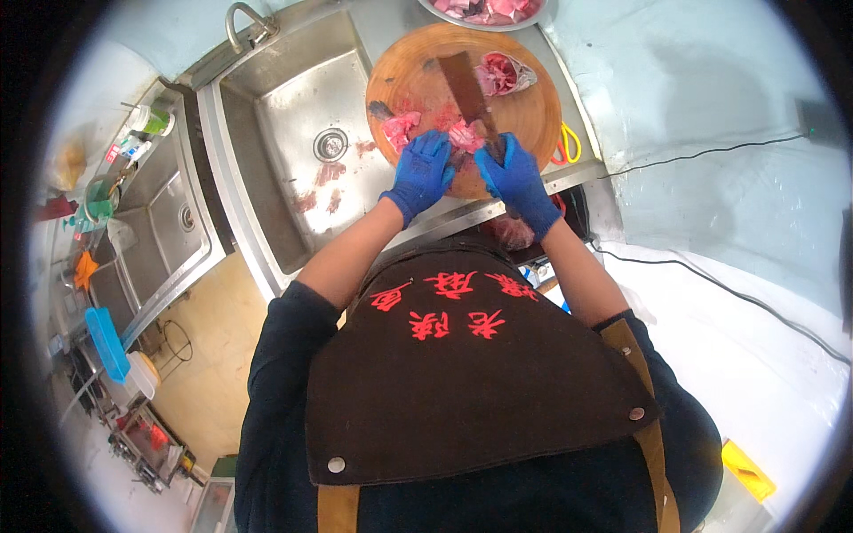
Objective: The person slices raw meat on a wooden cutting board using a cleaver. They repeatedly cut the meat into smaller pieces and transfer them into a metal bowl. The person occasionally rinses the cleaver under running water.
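Note:
My right hand [514,176], in a blue glove, grips the handle of a cleaver [466,86]. Its brown-stained blade points away from me over a round wooden chopping board [543,123]. A chunk of raw pink fish [465,135] lies against the blade's left side. My left hand [424,168], gloved in blue too, rests at the board's near left edge with its fingertips by that chunk and another fish piece [400,128]. Whether its fingers hold anything is hidden. Toward the far right of the board lies a cut fish head section [504,73].
Left of the board is a steel sink [286,126] with bloody smears and a faucet [250,26]. A metal bowl [510,26] of fish pieces stands beyond the board. Yellow-and-red-handled scissors [568,143] lie at its right. A black cable [706,150] runs along the wall.

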{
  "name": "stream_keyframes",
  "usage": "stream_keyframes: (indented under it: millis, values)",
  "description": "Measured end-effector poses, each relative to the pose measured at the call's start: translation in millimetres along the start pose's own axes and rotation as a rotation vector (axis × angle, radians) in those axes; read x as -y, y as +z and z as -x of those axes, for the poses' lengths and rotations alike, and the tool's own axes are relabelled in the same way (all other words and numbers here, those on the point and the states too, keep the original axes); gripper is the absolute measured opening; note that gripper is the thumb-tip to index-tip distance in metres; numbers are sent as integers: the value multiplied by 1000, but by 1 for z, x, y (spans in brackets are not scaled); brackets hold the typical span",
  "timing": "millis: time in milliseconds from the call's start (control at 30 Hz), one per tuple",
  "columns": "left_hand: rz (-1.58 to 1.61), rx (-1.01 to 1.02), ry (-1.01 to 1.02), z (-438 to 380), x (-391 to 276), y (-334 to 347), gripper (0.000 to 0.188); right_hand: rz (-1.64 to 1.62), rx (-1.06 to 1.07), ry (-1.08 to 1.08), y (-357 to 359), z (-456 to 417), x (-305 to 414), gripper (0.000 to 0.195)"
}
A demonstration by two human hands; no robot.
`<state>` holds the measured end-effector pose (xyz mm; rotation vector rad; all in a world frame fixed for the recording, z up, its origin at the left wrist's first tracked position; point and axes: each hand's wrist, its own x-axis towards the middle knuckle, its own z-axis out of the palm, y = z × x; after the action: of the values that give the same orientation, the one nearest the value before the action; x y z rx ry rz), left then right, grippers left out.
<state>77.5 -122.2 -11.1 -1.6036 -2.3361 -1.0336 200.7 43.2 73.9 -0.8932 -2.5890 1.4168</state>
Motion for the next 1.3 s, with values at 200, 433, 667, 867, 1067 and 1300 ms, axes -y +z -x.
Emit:
stream_keyframes:
  millis: [200, 433, 667, 867, 1067, 1300]
  values:
    - [121, -61, -139, -2, 6, 3, 50, 323, 39, -216, 9, -1, -20, 40]
    - [313, 133, -541, -57, 9, 19, 69, 4, -96, -57, -18, 9, -22, 35]
    - [1412, 465, -685, -80, 26, 7, 38, -57, -35, 23, -26, 15, -28, 35]
    - [1180, 486, -740, -62, 37, 16, 30, -24, 41, -29, -13, 16, -46, 35]
    - [841, 317, -896, -51, 40, 29, 24, -350, -26, 20, -20, 20, -27, 31]
    - [170, 319, -493, -10, -1, -14, 27, -93, -80, 26, -33, 33, -2, 37]
